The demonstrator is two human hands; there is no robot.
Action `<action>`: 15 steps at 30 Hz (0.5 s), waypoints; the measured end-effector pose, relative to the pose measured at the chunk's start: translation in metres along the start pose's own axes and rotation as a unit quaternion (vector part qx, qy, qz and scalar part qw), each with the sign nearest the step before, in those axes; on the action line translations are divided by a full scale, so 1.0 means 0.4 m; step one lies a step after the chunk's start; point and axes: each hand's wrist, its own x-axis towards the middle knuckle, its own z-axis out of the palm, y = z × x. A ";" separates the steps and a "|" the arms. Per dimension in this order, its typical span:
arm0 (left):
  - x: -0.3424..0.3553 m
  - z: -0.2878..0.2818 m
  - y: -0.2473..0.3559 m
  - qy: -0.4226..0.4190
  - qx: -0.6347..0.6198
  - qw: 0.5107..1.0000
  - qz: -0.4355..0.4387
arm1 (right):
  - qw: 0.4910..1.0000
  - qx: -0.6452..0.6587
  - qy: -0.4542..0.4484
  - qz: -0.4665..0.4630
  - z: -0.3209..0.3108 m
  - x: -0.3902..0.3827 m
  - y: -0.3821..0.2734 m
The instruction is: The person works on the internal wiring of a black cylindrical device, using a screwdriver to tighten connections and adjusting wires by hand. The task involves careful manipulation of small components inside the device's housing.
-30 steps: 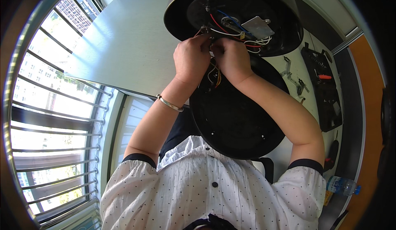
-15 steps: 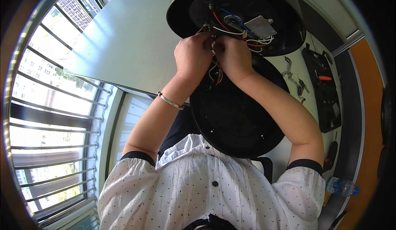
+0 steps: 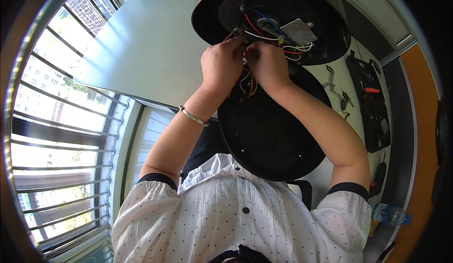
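Note:
My left hand [image 3: 222,62] and my right hand [image 3: 266,65] meet with pinched fingers at the wiring just under the rim of a dark metal appliance body [image 3: 226,10]. Thin wires run into both hands; the exact piece between the fingertips is hidden. Inside the underside are red, blue and white wires [image 3: 306,48] and a silver plate [image 3: 296,31]. Below my hands a round black base panel [image 3: 271,131] hangs tilted, with white and yellow wires [image 3: 250,86] near its top.
A pale table [image 3: 137,41] with a curved edge extends left. To the right lie metal parts [image 3: 339,93], an open black toolkit [image 3: 370,112] with a red-handled tool [image 3: 371,90], and a plastic bottle [image 3: 389,214]. A barred window [image 3: 56,135] is at the left.
Both hands and the appliance body have shifted slightly rightward in the picture since a second ago. My fingers stay pinched at the same wiring, with small fingertip movement.

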 end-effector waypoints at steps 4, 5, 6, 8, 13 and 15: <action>-0.003 0.000 -0.007 -0.003 0.006 1.000 0.016 | 1.000 0.012 0.012 0.001 0.006 -0.001 0.009; -0.004 -0.002 -0.006 -0.005 0.010 1.000 0.020 | 1.000 0.015 0.013 0.003 0.006 -0.002 0.010; -0.004 -0.003 -0.011 -0.009 0.011 1.000 0.027 | 1.000 0.020 0.012 0.006 0.007 -0.002 0.011; -0.002 -0.003 -0.022 -0.015 0.011 0.999 0.042 | 0.999 0.032 0.004 0.015 0.007 -0.002 0.011; -0.004 0.002 -0.021 -0.002 0.016 0.998 0.063 | 0.998 0.052 -0.006 0.031 0.006 -0.002 0.013; -0.004 -0.001 -0.012 -0.003 0.022 0.998 0.054 | 0.999 0.042 -0.001 0.017 0.006 -0.001 0.016</action>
